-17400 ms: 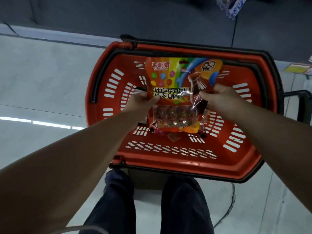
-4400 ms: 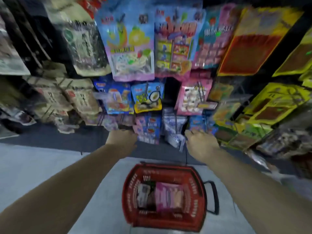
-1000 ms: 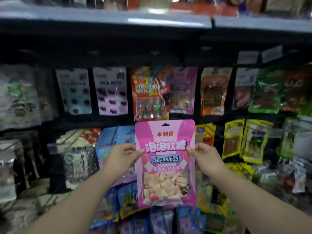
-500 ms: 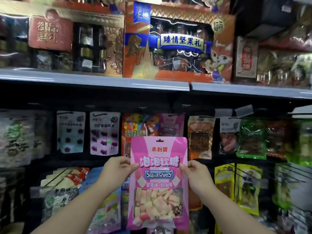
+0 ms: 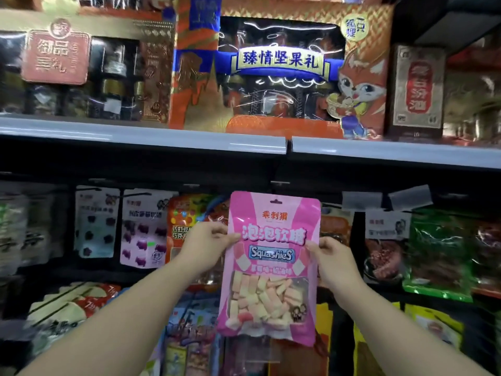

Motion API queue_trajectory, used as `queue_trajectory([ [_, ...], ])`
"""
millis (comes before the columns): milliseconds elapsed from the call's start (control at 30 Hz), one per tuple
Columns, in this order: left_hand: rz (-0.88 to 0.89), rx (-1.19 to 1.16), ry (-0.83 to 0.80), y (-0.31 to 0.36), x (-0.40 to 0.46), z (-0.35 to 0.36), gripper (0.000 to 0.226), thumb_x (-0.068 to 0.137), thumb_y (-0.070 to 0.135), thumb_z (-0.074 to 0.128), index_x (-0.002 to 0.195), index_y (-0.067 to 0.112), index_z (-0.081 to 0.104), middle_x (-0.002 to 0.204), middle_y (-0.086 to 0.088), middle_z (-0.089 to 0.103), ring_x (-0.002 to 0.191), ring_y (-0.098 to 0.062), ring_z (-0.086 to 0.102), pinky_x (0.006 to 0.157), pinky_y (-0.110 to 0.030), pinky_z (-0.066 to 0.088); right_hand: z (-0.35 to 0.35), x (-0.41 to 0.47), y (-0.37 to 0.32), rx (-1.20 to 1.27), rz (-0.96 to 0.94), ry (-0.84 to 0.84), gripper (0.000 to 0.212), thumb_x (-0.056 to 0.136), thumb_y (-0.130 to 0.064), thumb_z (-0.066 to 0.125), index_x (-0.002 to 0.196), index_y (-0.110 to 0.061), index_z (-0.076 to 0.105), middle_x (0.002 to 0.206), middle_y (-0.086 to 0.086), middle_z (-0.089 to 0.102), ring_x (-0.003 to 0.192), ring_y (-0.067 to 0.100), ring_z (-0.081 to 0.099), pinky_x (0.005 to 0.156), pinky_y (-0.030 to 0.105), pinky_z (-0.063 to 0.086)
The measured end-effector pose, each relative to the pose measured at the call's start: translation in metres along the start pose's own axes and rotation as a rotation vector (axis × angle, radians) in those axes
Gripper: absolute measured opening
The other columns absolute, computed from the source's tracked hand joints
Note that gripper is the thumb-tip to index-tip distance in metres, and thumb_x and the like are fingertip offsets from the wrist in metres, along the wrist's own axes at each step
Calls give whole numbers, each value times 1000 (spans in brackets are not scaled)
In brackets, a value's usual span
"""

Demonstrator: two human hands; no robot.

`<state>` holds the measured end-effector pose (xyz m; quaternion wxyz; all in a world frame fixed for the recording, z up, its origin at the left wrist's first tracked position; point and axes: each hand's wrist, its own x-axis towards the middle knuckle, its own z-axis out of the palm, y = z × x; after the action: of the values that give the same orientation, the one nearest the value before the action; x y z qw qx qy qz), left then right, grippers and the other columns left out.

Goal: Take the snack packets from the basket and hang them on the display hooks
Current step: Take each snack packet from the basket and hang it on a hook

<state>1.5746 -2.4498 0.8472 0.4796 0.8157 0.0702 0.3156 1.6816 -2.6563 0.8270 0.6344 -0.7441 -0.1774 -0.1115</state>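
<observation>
Your left hand (image 5: 207,246) pinches the left edge of the pink Squashies marshmallow packet (image 5: 271,267), and your right hand (image 5: 332,263) grips its right edge. You hold the packet upright in front of the hanging snack rows, its top just below the grey shelf edge (image 5: 146,137). Behind it hangs an orange candy packet (image 5: 187,221); above the shelf stands a nut gift box (image 5: 279,69).
</observation>
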Motion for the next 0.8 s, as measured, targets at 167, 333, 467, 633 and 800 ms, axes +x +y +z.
queue_trajectory([
  [167,-4,25,48,5,19,23,21,89,25,66,80,6,69,75,-9,73,48,-4,61,43,-19,43,-8,26,2,-6,-16,-19,19,93,-22,58,83,-8,64,83,11,72,75,28,71,73,46,57],
  [333,-42,13,91,-5,36,29,15,88,26,67,80,13,69,78,-2,75,71,-13,72,63,-29,57,-4,39,7,-20,-23,-60,18,95,-25,55,86,-12,63,81,3,71,70,18,70,65,34,58],
  [467,-31,29,98,-7,41,30,20,90,25,65,84,7,69,76,-2,74,50,0,64,41,-12,41,-1,46,9,-14,-30,-57,17,95,-27,56,85,-16,62,81,2,71,70,18,71,65,35,59],
  [633,-30,58,117,-15,49,39,26,89,27,65,85,1,69,71,-6,71,49,-2,60,43,-15,40,1,55,19,4,-6,-68,15,95,-26,56,87,-14,62,83,4,72,71,18,71,62,34,58],
  [800,-50,95,139,-29,69,48,25,89,28,66,86,3,71,73,2,71,59,-2,65,48,-15,46,11,78,26,-51,0,-47,18,95,-26,56,85,-12,64,78,3,72,67,16,71,54,28,54],
])
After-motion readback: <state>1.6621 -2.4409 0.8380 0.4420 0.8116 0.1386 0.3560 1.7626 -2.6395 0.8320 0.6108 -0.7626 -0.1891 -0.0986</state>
